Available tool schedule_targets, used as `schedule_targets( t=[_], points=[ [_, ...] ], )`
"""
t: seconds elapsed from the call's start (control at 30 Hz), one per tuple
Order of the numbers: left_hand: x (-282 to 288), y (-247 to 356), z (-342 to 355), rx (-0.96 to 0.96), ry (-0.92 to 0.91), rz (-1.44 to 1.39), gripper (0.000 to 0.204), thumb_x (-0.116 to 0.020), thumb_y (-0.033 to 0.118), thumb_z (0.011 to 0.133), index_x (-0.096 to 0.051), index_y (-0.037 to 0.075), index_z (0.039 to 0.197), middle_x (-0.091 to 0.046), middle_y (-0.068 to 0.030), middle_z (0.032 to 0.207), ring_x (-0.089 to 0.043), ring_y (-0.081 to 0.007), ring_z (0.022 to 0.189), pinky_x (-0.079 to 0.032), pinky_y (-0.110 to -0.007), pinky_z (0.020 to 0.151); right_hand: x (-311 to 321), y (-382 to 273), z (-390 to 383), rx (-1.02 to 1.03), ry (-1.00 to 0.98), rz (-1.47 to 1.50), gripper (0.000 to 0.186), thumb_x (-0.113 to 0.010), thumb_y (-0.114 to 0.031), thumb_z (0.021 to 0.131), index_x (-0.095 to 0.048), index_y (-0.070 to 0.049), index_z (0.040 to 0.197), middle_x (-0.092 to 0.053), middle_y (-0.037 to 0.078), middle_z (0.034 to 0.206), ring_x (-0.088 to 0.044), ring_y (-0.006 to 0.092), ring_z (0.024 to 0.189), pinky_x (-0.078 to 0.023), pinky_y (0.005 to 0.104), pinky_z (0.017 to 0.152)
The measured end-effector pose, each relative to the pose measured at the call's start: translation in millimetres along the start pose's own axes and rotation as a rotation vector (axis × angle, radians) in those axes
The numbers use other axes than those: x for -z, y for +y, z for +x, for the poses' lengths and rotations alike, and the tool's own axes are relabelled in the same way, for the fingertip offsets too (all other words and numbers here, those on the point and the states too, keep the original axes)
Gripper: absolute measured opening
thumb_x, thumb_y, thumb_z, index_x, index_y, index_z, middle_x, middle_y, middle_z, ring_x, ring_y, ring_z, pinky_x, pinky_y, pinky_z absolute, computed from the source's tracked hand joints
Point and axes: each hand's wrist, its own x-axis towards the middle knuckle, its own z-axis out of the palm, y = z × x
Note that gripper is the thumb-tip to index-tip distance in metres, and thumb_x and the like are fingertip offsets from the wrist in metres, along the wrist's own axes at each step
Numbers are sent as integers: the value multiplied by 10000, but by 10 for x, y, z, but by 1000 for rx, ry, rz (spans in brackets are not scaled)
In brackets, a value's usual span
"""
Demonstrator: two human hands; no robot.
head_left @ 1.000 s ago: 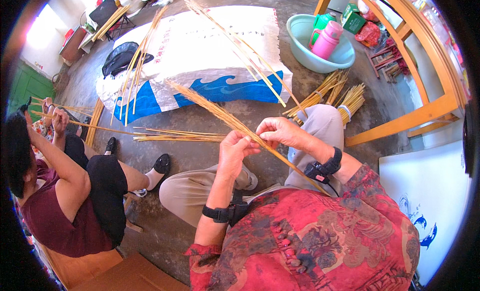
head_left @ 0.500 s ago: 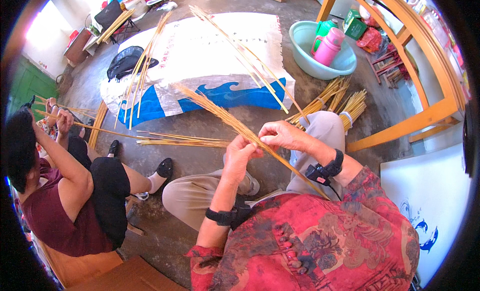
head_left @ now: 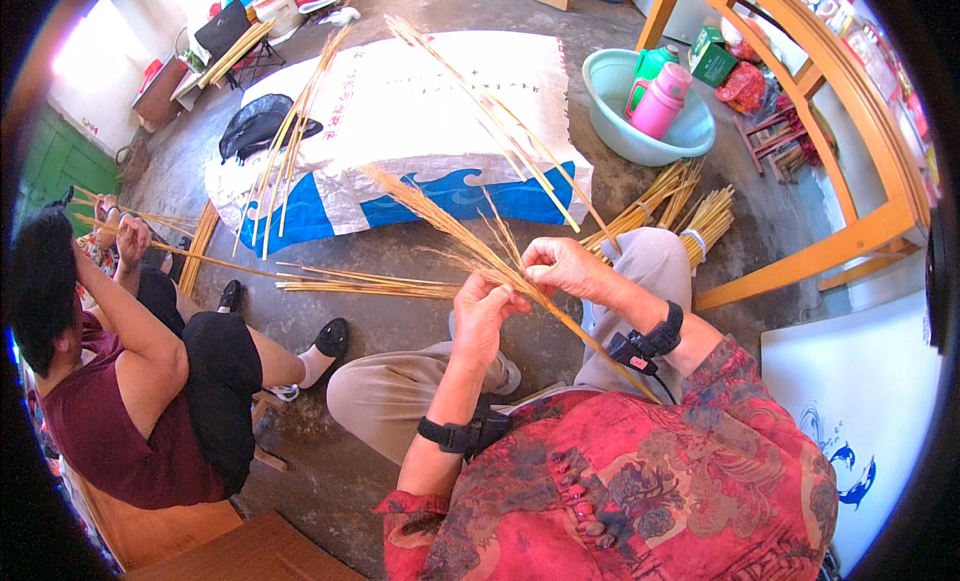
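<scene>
A dried, feathery reed stalk (head_left: 436, 217) slants across my lap, plume pointing up and left, bare stem running down toward my shirt. My left hand (head_left: 484, 316) pinches it just below the plume, thumb and fingertips closed. Beside it, my right hand (head_left: 565, 267) is also closed, its fingertips on strands at the same spot. Several wisps stand out from the plume on both sides. Behind my left hand a loose row of thin stalks (head_left: 365, 284) reaches to the left; what supports its right end is hidden.
Ahead, a white sheet with a blue wave border (head_left: 455, 196) carries long stalks (head_left: 290, 146) and a black bag-like item (head_left: 258, 126). Tied stalk bundles (head_left: 708, 221) lie by my right knee, near a basin (head_left: 597, 106) with flasks. A co-worker (head_left: 140, 381) sits at left, handling stalks.
The plume has spread: wisps that lay along the stalk now stick out on either side near my fingers. Both my hands stay in nearly the same place, still on the stalk.
</scene>
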Motion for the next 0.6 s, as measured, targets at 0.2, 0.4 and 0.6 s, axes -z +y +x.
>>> schedule_targets(
  t=[0.2, 0.4, 0.6],
  points=[
    [27, -13, 4, -18, -31, -29, 91, -473, 0, 796, -507, 22, 877, -575, -81, 817, -559, -153, 684, -499, -304, 641, -5, 29, -6, 41, -38, 2, 160, -546, -143, 769, -542, -9, 857, -584, 50, 742, -567, 112, 615, -476, 250, 525],
    [-19, 22, -11, -9, 1, -94, 115, -472, -11, 784, -499, 28, 888, -579, -74, 800, -563, -145, 657, -493, -283, 637, -15, 2, -22, 54, -46, 12, 166, -543, -141, 772, -539, -8, 871, -588, 50, 754, -568, 106, 628, -470, 237, 535],
    [-72, 49, 4, -25, -1, -75, 62, -519, 54, 811, -510, 32, 869, -577, -71, 818, -561, -134, 685, -491, -280, 644, -18, 2, -44, 63, -29, 17, 160, -537, -138, 772, -538, -16, 876, -589, 41, 750, -558, 95, 635, -453, 225, 533]
  ],
)
